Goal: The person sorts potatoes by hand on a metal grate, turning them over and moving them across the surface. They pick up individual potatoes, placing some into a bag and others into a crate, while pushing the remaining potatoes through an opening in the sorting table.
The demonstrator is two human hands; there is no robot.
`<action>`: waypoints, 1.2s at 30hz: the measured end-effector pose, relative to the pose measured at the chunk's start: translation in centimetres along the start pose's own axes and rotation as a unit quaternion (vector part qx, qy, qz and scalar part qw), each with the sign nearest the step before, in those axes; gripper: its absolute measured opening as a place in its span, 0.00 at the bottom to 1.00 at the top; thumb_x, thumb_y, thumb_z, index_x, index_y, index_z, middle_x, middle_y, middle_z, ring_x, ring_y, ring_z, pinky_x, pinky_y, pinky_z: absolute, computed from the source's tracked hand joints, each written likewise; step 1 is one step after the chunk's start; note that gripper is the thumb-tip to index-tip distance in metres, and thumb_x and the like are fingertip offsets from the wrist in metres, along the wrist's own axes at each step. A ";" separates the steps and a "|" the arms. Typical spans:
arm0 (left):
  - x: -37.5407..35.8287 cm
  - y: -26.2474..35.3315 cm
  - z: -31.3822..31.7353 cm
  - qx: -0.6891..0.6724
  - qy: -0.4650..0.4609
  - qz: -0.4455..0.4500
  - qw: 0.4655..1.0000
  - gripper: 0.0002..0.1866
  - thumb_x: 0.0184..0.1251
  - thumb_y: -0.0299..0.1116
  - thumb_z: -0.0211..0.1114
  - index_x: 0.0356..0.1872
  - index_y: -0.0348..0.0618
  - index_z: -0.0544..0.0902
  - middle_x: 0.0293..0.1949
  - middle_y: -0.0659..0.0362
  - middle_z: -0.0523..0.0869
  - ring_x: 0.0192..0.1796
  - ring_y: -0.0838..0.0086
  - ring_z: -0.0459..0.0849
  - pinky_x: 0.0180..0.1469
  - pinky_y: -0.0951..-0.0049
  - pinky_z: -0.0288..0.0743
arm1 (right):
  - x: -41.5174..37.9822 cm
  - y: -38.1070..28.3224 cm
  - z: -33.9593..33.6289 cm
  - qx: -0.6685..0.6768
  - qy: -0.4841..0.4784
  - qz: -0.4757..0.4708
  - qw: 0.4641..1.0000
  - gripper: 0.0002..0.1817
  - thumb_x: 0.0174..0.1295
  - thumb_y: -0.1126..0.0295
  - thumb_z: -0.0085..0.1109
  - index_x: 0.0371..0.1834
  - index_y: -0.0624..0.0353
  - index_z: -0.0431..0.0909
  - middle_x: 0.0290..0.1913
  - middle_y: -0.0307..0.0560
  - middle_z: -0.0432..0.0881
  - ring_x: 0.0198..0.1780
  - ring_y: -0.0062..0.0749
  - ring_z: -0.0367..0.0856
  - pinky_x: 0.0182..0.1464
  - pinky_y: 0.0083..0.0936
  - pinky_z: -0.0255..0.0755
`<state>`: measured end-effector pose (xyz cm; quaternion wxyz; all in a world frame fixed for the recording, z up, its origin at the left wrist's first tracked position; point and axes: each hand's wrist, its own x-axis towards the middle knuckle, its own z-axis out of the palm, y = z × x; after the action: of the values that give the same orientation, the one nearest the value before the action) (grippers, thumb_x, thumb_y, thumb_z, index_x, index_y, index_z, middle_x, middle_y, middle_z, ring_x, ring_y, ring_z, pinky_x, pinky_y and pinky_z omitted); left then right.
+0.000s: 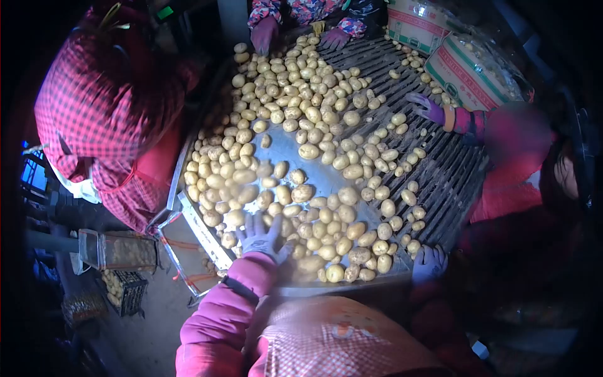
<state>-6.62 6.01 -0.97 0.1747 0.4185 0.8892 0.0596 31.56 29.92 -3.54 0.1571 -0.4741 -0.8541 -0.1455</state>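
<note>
My left hand [264,240], in a pale purple glove, lies with fingers spread at the near left of the sorting table. Its fingertips touch loose potatoes [336,273] heaped on the bare metal sheet [326,179]. My right hand [429,264], gloved alike, rests at the table's near right edge, beside a few potatoes. Its fingers are slightly bent and apart, with nothing visible in them. Some potatoes close to my left hand are blurred. The pile stretches away to the far side of the table.
Dark slats [440,176] form the right part of the table. Across from me are a co-worker's gloved hands [265,34]; another gloved hand [427,108] reaches in from the right. A person in checks [107,113] stands left. Cartons [471,72] sit far right; a crate [129,292] stands lower left.
</note>
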 end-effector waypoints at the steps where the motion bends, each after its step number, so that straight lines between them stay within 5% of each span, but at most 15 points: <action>1: 0.0 0.2 0.2 0.006 0.009 0.044 0.999 0.46 0.57 0.67 0.58 0.76 0.61 0.57 0.73 0.38 0.56 0.76 0.39 0.49 0.72 0.33 0.38 | 0.1 0.1 0.1 -0.007 -0.003 -0.024 1.000 0.11 0.64 0.60 0.53 0.38 0.51 0.82 0.41 0.42 0.84 0.57 0.42 0.76 0.66 0.49 0.60; 5: -4.4 0.1 -0.6 -0.009 0.076 0.146 0.986 0.40 0.57 0.60 0.61 0.72 0.60 0.65 0.72 0.41 0.60 0.75 0.39 0.52 0.69 0.32 0.48 | 0.1 0.2 0.7 0.008 -0.003 -0.003 1.000 0.11 0.64 0.59 0.54 0.38 0.51 0.82 0.41 0.44 0.83 0.56 0.44 0.76 0.65 0.50 0.61; 9: -8.4 1.6 -1.5 -0.036 -0.055 0.177 0.982 0.40 0.57 0.62 0.60 0.71 0.62 0.66 0.73 0.44 0.59 0.75 0.40 0.53 0.69 0.31 0.47 | 0.4 -0.6 0.2 -0.001 0.001 0.012 1.000 0.11 0.63 0.60 0.54 0.39 0.52 0.82 0.43 0.48 0.83 0.54 0.46 0.76 0.63 0.50 0.63; 11: -7.4 1.6 -0.5 -0.004 -0.064 0.186 0.980 0.40 0.59 0.63 0.57 0.72 0.63 0.64 0.74 0.46 0.59 0.75 0.41 0.53 0.70 0.31 0.45 | 1.2 -1.6 -1.5 0.149 -0.049 0.049 0.986 0.13 0.63 0.62 0.54 0.45 0.54 0.80 0.45 0.50 0.81 0.53 0.50 0.76 0.61 0.49 0.64; 14: -5.1 2.3 -1.1 0.006 -0.058 0.266 0.962 0.39 0.62 0.63 0.55 0.74 0.65 0.61 0.75 0.49 0.58 0.76 0.43 0.52 0.71 0.30 0.42 | 4.0 -7.9 -5.7 0.293 -0.042 -0.205 0.933 0.24 0.53 0.57 0.64 0.52 0.55 0.77 0.51 0.55 0.76 0.51 0.53 0.76 0.51 0.43 0.71; 15: -4.3 2.5 0.3 0.053 -0.059 0.278 0.957 0.39 0.62 0.63 0.55 0.74 0.66 0.59 0.76 0.52 0.57 0.77 0.46 0.51 0.71 0.30 0.41 | 6.0 -10.5 -9.8 0.278 -0.159 -0.259 0.911 0.23 0.52 0.59 0.67 0.51 0.56 0.79 0.56 0.58 0.75 0.53 0.55 0.76 0.50 0.43 0.73; 17: -2.9 4.4 -0.7 0.133 -0.127 0.286 0.940 0.41 0.61 0.65 0.55 0.75 0.67 0.58 0.77 0.55 0.55 0.78 0.50 0.50 0.72 0.30 0.38 | 3.9 -12.7 -4.9 0.218 -0.136 -0.394 0.882 0.31 0.54 0.46 0.62 0.59 0.50 0.76 0.64 0.55 0.69 0.65 0.54 0.66 0.65 0.48 0.60; 18: -1.9 5.1 -1.4 0.137 -0.153 0.285 0.936 0.42 0.60 0.67 0.54 0.75 0.68 0.58 0.77 0.58 0.54 0.79 0.53 0.48 0.72 0.31 0.38 | 4.3 -14.1 -3.9 0.169 -0.251 -0.409 0.861 0.38 0.57 0.40 0.57 0.70 0.42 0.68 0.74 0.50 0.59 0.75 0.54 0.51 0.72 0.54 0.46; 19: -1.5 6.9 -4.7 0.161 -0.192 0.276 0.928 0.42 0.60 0.66 0.56 0.75 0.68 0.58 0.77 0.58 0.55 0.78 0.53 0.50 0.72 0.32 0.39 | 5.6 -15.1 -3.7 0.162 -0.238 -0.420 0.861 0.37 0.58 0.41 0.56 0.70 0.42 0.66 0.74 0.48 0.59 0.76 0.53 0.50 0.72 0.54 0.46; 23: 2.8 6.0 -2.1 0.072 0.000 0.225 0.972 0.36 0.62 0.56 0.58 0.72 0.58 0.65 0.73 0.54 0.63 0.75 0.50 0.57 0.71 0.36 0.47 | 11.0 -17.9 -1.4 0.146 -0.222 -0.352 0.897 0.30 0.61 0.46 0.56 0.65 0.45 0.70 0.70 0.44 0.65 0.73 0.48 0.56 0.68 0.52 0.56; 24: 3.4 5.4 -1.6 0.059 0.034 0.228 0.971 0.35 0.62 0.54 0.57 0.71 0.58 0.65 0.73 0.52 0.63 0.74 0.49 0.58 0.71 0.36 0.47 | 12.7 -17.8 -0.6 0.253 -0.190 -0.331 0.889 0.28 0.62 0.49 0.55 0.64 0.45 0.70 0.65 0.44 0.68 0.67 0.45 0.63 0.63 0.49 0.62; 26: 2.6 4.7 -2.8 0.028 0.129 0.248 0.960 0.34 0.60 0.51 0.58 0.69 0.55 0.68 0.71 0.49 0.65 0.72 0.47 0.60 0.71 0.38 0.48 | 15.4 -16.6 4.3 0.179 -0.130 -0.330 0.918 0.24 0.62 0.53 0.55 0.60 0.45 0.72 0.59 0.45 0.72 0.58 0.44 0.72 0.55 0.48 0.67; 29: -0.6 1.7 -2.3 -0.035 0.152 0.173 0.972 0.33 0.59 0.51 0.59 0.66 0.51 0.72 0.69 0.46 0.66 0.71 0.46 0.61 0.70 0.39 0.50 | 20.4 -14.2 2.7 0.258 -0.183 -0.170 0.933 0.19 0.61 0.56 0.55 0.54 0.45 0.74 0.56 0.44 0.74 0.52 0.46 0.76 0.49 0.48 0.72; 33: -5.8 -2.1 1.9 -0.039 0.172 0.093 0.980 0.33 0.56 0.49 0.61 0.63 0.45 0.74 0.67 0.43 0.67 0.69 0.44 0.63 0.68 0.42 0.54 | 25.7 -13.3 9.5 0.127 -0.160 -0.140 0.969 0.17 0.57 0.59 0.60 0.50 0.44 0.75 0.56 0.45 0.73 0.54 0.48 0.76 0.49 0.47 0.74; 36: -7.0 -0.8 2.1 -0.089 0.147 0.042 0.984 0.32 0.57 0.48 0.61 0.64 0.45 0.74 0.65 0.43 0.69 0.69 0.43 0.63 0.69 0.43 0.54 | 29.4 -14.1 8.7 0.031 -0.258 -0.160 0.952 0.22 0.57 0.59 0.62 0.55 0.44 0.72 0.59 0.49 0.72 0.57 0.49 0.76 0.52 0.47 0.75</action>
<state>-2.35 0.02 -1.31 0.0762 0.4248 0.8782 0.2061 3.65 48.66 -0.86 -0.0792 -0.3473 -0.9343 -0.0147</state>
